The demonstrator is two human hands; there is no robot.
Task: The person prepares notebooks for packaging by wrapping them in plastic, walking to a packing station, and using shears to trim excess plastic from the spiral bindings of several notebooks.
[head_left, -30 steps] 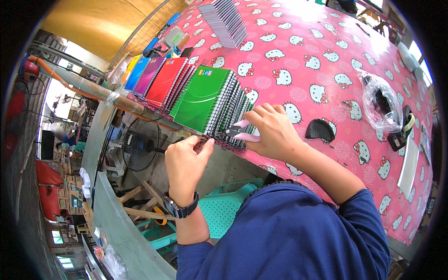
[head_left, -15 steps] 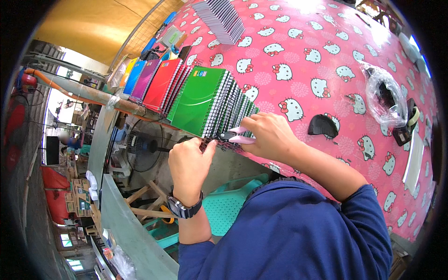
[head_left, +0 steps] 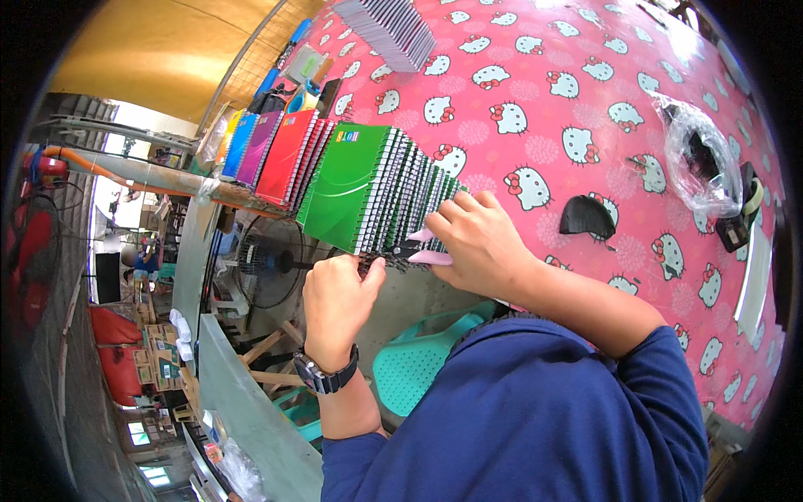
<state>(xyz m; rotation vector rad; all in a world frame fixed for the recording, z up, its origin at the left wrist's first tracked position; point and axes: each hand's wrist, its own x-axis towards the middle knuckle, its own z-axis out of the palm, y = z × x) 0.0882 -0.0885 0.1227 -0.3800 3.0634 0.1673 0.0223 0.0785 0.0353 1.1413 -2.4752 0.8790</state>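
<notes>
A row of green spiral notebooks (head_left: 345,186) leans at the table's near-left edge, with black wire coils facing right. At the lower corner of the front ones, my left hand (head_left: 339,293) is closed, thumb and curled fingers against the coil ends. Exactly what it pinches is partly hidden. My right hand (head_left: 478,241) grips small pliers with pink handles (head_left: 432,258). Their dark jaws point left into the coil ends, close to my left thumb. The jaw tips blend with the wire, so whether they bite on it is unclear.
Red (head_left: 287,159), purple and blue notebooks stand farther left along the edge. White-edged notebooks (head_left: 389,32) are stacked at the back. A black curved piece (head_left: 587,217) and a clear plastic bag (head_left: 698,159) lie on the pink tablecloth (head_left: 544,151). Below are a teal stool (head_left: 410,372) and a fan (head_left: 269,259).
The whole view has shifted slightly. Both hands stay at the notebooks' lower corner, and the pliers remain in my right hand with a small change of angle.
</notes>
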